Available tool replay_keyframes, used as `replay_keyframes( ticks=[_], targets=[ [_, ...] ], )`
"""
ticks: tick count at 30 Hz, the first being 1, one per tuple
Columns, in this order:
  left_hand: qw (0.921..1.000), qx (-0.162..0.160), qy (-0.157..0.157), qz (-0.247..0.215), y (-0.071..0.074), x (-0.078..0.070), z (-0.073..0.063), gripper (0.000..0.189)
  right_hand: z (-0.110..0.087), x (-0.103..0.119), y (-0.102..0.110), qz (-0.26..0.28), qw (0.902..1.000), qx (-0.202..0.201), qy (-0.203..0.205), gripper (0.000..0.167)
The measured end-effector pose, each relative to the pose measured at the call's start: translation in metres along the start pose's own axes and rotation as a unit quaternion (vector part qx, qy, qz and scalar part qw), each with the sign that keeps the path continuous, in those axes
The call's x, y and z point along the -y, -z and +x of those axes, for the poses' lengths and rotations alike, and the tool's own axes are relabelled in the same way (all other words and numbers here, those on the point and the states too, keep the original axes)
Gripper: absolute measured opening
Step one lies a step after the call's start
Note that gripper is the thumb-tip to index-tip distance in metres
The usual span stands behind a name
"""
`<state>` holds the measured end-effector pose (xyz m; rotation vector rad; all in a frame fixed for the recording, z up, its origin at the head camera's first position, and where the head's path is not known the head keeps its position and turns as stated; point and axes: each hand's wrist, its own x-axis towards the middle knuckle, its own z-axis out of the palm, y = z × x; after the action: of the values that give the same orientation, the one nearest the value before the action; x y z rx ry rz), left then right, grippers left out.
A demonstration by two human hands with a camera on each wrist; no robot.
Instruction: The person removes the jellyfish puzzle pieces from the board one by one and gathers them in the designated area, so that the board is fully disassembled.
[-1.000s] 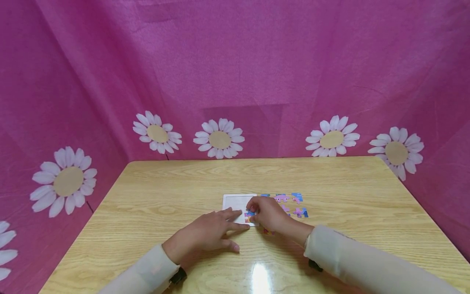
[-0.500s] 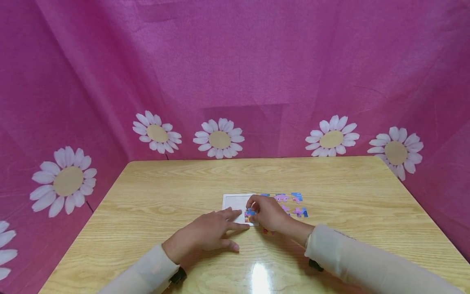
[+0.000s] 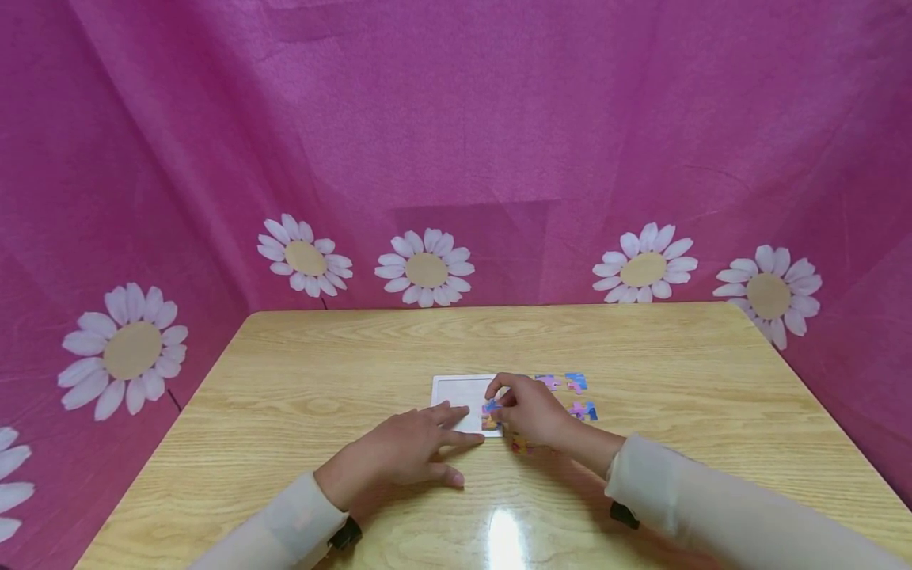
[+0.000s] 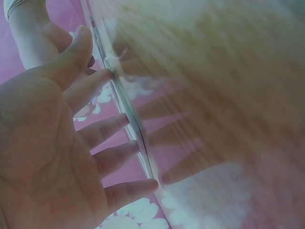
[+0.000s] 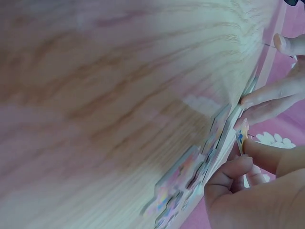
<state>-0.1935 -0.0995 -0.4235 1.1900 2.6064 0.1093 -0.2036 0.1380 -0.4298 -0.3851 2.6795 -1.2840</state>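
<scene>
A shallow white puzzle frame [image 3: 456,390] lies flat on the table. My left hand [image 3: 409,450] rests its spread, straight fingers on the frame's near left part, and in the left wrist view that hand [image 4: 52,148] reaches the frame's edge with its fingertips. My right hand [image 3: 536,413] pinches a blue, pink and yellow jigsaw piece [image 3: 488,419] over the frame's right side. The right wrist view shows this piece tilted up between thumb and fingers. Part of the frame's right side is hidden behind my right hand.
Several loose jigsaw pieces [image 3: 575,383] with pink and blue print lie on the wooden table [image 3: 342,356] to the right of the frame. Another few, red and yellow pieces [image 3: 523,446], lie below my right hand. A pink flowered cloth [image 3: 499,119] hangs behind the table.
My right hand has shifted slightly to the right, and the pinched piece has moved right with it. My left hand stays in place on the frame.
</scene>
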Motion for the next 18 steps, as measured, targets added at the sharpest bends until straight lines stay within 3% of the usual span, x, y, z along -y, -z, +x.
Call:
replay_keyframes(
  ticks=[7, 18],
  targets=[
    [1.0, 0.002, 0.0, -0.004, 0.0, 0.0, 0.0, 0.062, -0.009, -0.005, 0.01, 0.024, 0.9997, -0.001, -0.009, 0.017],
    [0.9999, 0.008, 0.006, -0.01, 0.002, -0.002, -0.001, 0.062, -0.03, -0.019, 0.028, 0.033, 0.9993, -0.006, 0.019, 0.014]
  ],
)
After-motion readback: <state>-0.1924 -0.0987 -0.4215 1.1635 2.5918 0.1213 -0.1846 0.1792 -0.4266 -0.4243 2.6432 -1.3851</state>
